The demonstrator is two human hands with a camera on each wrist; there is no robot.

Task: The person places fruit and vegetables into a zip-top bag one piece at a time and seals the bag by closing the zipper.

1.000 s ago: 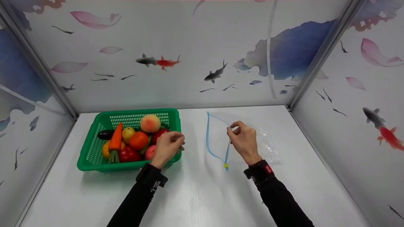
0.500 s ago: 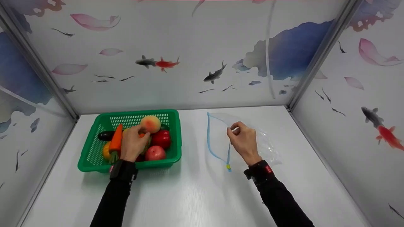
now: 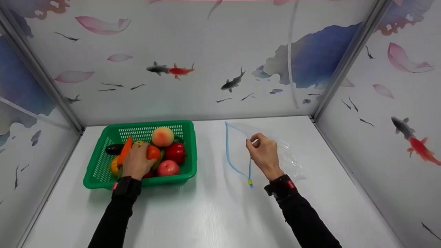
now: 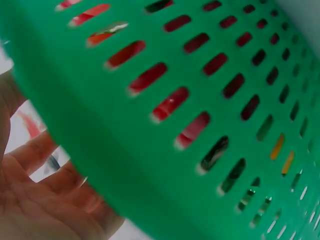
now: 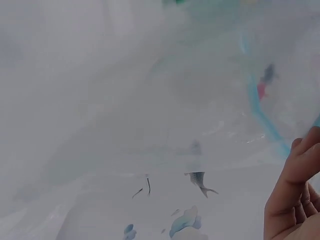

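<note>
In the head view my left hand reaches over the front rim of the green basket. Its fingers lie over the yellow fruit and beside the carrot, while the thumb is at the orange. The left wrist view shows these fingers spread and loosely bent past the basket wall; their tips are partly hidden. My right hand pinches the blue zip edge of a clear zip bag, whose mouth is held open toward the basket. A yellow-green slider sits at the zip's near end.
Also in the basket are a peach, a red bell pepper, a pinkish-red round fruit and an eggplant. The white table is walled at the back and both sides by printed panels.
My left hand has moved left from the basket's right side, lowering among the fruit between carrot and orange. My right hand stays on the bag's edge.
</note>
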